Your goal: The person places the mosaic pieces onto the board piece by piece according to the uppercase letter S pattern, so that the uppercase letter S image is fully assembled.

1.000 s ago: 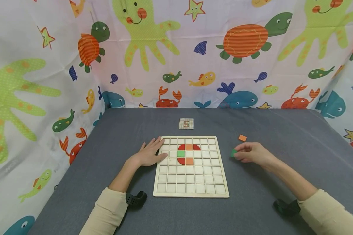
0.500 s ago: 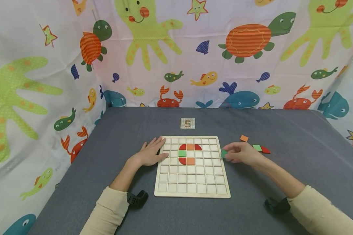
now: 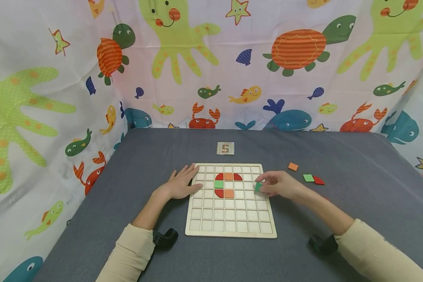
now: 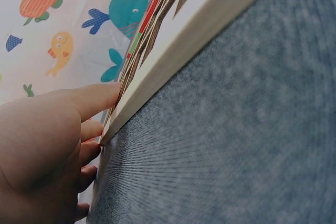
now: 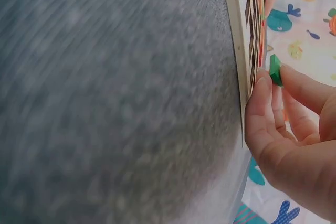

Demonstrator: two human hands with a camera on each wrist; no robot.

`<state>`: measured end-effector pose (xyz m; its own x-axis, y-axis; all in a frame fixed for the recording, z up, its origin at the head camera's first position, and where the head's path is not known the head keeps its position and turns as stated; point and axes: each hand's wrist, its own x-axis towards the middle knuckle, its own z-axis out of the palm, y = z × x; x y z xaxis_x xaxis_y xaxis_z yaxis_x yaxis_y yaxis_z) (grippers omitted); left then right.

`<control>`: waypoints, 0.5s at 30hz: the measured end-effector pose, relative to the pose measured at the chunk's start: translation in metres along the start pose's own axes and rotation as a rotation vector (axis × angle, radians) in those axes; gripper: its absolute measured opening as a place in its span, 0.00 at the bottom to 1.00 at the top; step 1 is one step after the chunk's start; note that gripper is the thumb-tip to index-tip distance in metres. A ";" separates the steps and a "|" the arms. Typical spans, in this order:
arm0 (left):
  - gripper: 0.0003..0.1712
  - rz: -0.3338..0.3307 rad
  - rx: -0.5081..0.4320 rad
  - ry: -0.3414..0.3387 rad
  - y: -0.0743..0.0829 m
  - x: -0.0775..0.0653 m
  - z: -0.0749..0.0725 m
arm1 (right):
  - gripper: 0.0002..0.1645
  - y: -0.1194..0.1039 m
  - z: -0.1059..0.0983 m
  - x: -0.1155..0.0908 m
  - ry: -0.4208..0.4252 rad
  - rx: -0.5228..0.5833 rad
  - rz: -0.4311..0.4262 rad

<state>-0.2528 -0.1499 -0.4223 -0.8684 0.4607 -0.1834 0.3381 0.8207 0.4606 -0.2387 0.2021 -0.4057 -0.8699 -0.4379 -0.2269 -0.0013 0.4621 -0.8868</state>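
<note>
A pale wooden grid board [image 3: 218, 215] lies on the table. In its upper cells sit red rounded tiles [image 3: 219, 193], orange square tiles [image 3: 229, 194] and a light green tile [image 3: 219, 184], forming a partial curve. My left hand [image 3: 178, 185] rests with spread fingers on the board's left edge; the left wrist view has its thumb [image 4: 100, 98] at the rim. Over the board's right side, my right hand [image 3: 278, 184] pinches a green tile [image 5: 275, 70] between thumb and fingertips. The head view shows that tile overlapping the right-hand cells.
Right of the board lie an orange tile [image 3: 293, 167], a light green tile [image 3: 308, 178] and a red tile [image 3: 318, 180]. A bit of red shows beside the right forearm. Behind the board is a small pattern card [image 3: 225, 148]. A printed curtain [image 3: 197, 58] borders the grey table.
My right hand has moved left with the green tile, from the table to over the board's right side. Loose tiles it had covered now show. The left hand stays on the board.
</note>
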 end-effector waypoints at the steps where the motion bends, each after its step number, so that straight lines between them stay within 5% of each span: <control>1: 0.42 -0.001 0.001 0.001 0.000 0.000 0.000 | 0.19 -0.001 0.001 0.001 -0.006 0.000 -0.006; 15: 0.42 -0.017 0.014 0.008 0.000 0.002 0.002 | 0.17 -0.014 0.019 0.009 -0.056 -0.010 -0.034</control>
<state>-0.2538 -0.1486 -0.4246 -0.8769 0.4438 -0.1844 0.3280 0.8331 0.4454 -0.2370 0.1776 -0.4032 -0.8405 -0.4955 -0.2192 -0.0353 0.4537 -0.8904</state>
